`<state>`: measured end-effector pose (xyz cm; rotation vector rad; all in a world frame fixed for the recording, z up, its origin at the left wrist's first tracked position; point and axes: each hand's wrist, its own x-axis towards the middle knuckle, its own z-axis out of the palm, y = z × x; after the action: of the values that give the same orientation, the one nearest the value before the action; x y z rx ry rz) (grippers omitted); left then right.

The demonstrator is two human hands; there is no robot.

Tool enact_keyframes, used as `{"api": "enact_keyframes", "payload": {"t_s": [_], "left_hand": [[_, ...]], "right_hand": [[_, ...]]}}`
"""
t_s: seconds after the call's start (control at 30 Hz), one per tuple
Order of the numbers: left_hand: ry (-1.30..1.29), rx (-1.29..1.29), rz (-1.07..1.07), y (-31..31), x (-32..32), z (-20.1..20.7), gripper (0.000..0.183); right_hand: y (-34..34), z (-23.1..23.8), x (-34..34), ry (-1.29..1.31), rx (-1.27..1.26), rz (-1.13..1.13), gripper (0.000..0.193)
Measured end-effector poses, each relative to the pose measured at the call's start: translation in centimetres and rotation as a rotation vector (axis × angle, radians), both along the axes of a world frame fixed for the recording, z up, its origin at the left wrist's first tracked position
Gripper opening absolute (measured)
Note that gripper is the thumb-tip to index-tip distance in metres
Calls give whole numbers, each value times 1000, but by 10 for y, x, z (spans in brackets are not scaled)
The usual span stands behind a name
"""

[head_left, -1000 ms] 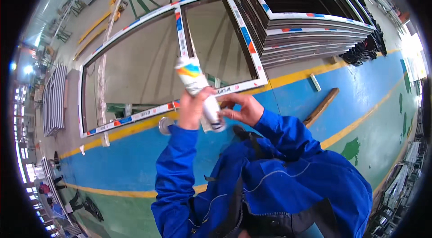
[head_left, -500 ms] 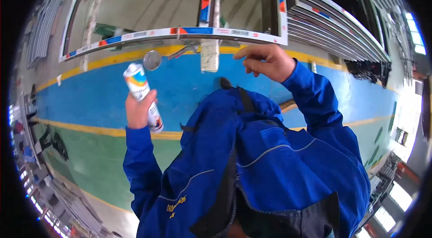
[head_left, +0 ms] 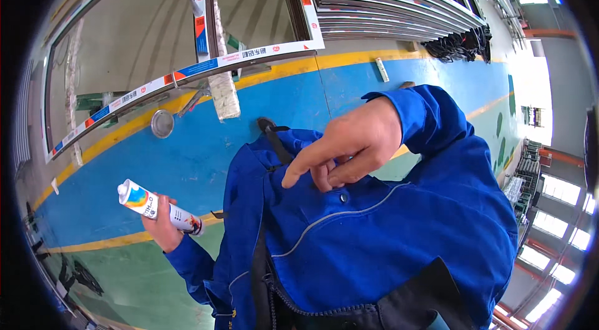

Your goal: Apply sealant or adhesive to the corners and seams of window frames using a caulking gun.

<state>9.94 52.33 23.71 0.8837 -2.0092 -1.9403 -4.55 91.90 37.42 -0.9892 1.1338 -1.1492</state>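
My left hand [head_left: 163,224] is closed around the middle of a white spray can [head_left: 138,199] with colourful print. The can is tilted, its narrow white end pointing up and to the left. In front of my blue jacket [head_left: 349,249] hovers my right hand [head_left: 352,146], its index finger stretched out and the other fingers loosely curled. Nothing shows in it, and it looks close to the jacket; whether it touches the cloth I cannot tell. Ahead lies a large dark frame [head_left: 259,52], its edges covered with printed white protective tape.
A wrapped support bar [head_left: 224,96] sticks out under the frame, beside a round metal disc [head_left: 162,124]. Stacked frames [head_left: 380,11] lie at the far right, with a black tangled bundle [head_left: 462,43] at their end. A small pale strip [head_left: 382,69] rests on the blue floor [head_left: 199,155].
The view has swung right, so the frame appears further left. My right hand has drawn back from near the frame's edge to my jacket. My left hand still holds the can, now lower.
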Motion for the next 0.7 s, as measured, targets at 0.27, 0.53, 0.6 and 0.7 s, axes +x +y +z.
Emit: {"api": "enact_keyframes", "payload": {"t_s": [0.27,0.53,0.6,0.7], "left_hand": [[-8,23,20,8,3,1,31],[59,47,134,-1,26,15,29],[-76,-80,31,-11,26,13,28],[-25,-30,-22,0,5,5,26]], "right_hand": [[5,12,-6,-500,145,102,48],[-23,23,-8,-277,282,191,46],[-27,29,-20,-144,346,210,42],[0,13,-31,-372,644,66,49]]}}
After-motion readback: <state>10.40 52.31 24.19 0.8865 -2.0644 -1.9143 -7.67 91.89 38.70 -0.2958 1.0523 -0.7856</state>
